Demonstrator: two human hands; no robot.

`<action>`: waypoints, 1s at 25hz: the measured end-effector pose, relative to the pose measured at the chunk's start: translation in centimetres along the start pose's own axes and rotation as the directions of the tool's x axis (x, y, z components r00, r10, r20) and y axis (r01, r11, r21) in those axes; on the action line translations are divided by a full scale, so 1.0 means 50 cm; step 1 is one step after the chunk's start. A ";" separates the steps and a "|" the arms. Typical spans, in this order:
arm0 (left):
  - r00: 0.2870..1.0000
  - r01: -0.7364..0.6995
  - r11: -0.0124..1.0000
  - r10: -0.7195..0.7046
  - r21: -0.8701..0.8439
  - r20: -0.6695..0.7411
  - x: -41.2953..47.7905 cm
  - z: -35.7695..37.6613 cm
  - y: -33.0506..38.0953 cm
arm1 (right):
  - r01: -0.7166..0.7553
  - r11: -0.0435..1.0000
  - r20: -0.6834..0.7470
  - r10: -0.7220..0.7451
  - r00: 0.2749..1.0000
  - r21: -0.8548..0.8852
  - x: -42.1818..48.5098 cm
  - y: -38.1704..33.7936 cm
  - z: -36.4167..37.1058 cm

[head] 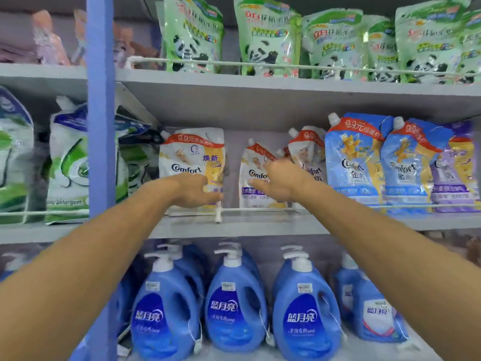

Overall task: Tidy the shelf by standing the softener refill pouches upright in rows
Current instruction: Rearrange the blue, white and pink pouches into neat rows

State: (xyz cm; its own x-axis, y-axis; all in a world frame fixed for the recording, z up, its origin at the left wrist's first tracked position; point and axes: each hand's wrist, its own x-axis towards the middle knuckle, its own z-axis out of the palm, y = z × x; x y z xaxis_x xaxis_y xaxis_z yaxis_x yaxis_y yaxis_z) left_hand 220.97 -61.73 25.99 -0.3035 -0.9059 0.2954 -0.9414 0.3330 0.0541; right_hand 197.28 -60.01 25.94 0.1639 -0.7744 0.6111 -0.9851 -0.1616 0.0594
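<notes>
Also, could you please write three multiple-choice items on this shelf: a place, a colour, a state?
1. Where do the blue plastic pump bottles stand? A top shelf; B middle shelf; C lowest visible shelf.
2. What colour are the glossy panda-print pouches? A green; B red; C black.
3. What is the right hand doing? A hanging idle; B holding a bottle; C touching a white Comfort refill pouch.
Answers: C, below both pouch shelves; A, green fronts; C, fingers lie on it.
</notes>
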 end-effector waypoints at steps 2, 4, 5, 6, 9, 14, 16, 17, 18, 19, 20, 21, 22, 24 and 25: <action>0.999 0.050 0.999 -0.050 -0.002 -0.022 -0.011 -0.010 -0.050 | 0.043 0.999 0.057 -0.044 0.997 0.018 0.024 -0.055 0.008; 0.994 0.106 0.994 -0.106 0.006 -0.024 -0.010 -0.018 -0.090 | 0.081 0.996 0.100 -0.085 0.991 0.040 0.050 -0.095 0.019; 0.992 0.125 0.992 -0.125 0.011 -0.024 -0.007 -0.017 -0.105 | 0.100 0.994 0.121 -0.105 0.987 0.050 0.062 -0.108 0.026; 0.990 0.136 0.991 -0.135 0.008 -0.028 -0.003 -0.016 -0.117 | 0.113 0.991 0.129 -0.121 0.984 0.067 0.077 -0.119 0.033; 0.984 0.174 0.985 -0.174 -0.013 -0.044 0.017 -0.013 -0.144 | 0.088 0.986 0.134 -0.108 0.985 0.144 0.118 -0.131 0.054; 0.965 0.255 0.966 -0.257 -0.036 -0.061 0.077 -0.010 -0.185 | 0.015 0.967 0.190 -0.065 0.980 0.254 0.190 -0.123 0.120; 0.954 0.274 0.956 -0.284 -0.109 -0.093 0.109 -0.001 -0.199 | -0.018 0.952 0.206 -0.048 0.977 0.306 0.217 -0.127 0.147; 0.949 0.272 0.947 -0.294 -0.171 -0.117 0.122 0.005 -0.200 | -0.030 0.939 0.203 -0.043 0.978 0.342 0.227 -0.132 0.161; 0.939 0.274 0.933 -0.312 -0.232 -0.143 0.133 0.014 -0.202 | -0.041 0.918 0.191 -0.038 0.981 0.393 0.236 -0.139 0.176; 0.929 0.274 0.917 -0.330 -0.291 -0.166 0.144 0.024 -0.203 | -0.053 0.888 0.169 -0.028 0.985 0.456 0.242 -0.145 0.189; 0.918 0.273 0.896 -0.352 -0.350 -0.183 0.152 0.035 -0.206 | -0.071 0.854 0.150 -0.008 0.989 0.515 0.247 -0.151 0.198; 0.911 0.255 0.878 -0.359 -0.406 -0.204 0.159 0.046 -0.211 | -0.077 0.828 0.132 0.003 0.991 0.556 0.255 -0.153 0.206; 0.906 0.232 0.862 -0.360 -0.451 -0.222 0.166 0.054 -0.217 | -0.075 0.812 0.118 0.007 0.993 0.579 0.263 -0.152 0.214; 0.906 0.177 0.835 -0.346 -0.521 -0.246 0.166 0.060 -0.218 | -0.066 0.784 0.112 -0.005 0.994 0.618 0.270 -0.144 0.224; 0.907 0.161 0.827 -0.339 -0.539 -0.248 0.165 0.059 -0.219 | -0.054 0.775 0.108 -0.018 0.994 0.629 0.268 -0.140 0.222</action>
State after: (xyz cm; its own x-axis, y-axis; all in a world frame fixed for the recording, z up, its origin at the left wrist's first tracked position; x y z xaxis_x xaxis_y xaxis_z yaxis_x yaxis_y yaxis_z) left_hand 228.31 -73.63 25.01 0.0804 -0.8699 0.4867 -0.7474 0.2704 0.6068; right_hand 206.93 -76.04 24.93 0.1864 -0.8330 0.5209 -0.7393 -0.4681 -0.4840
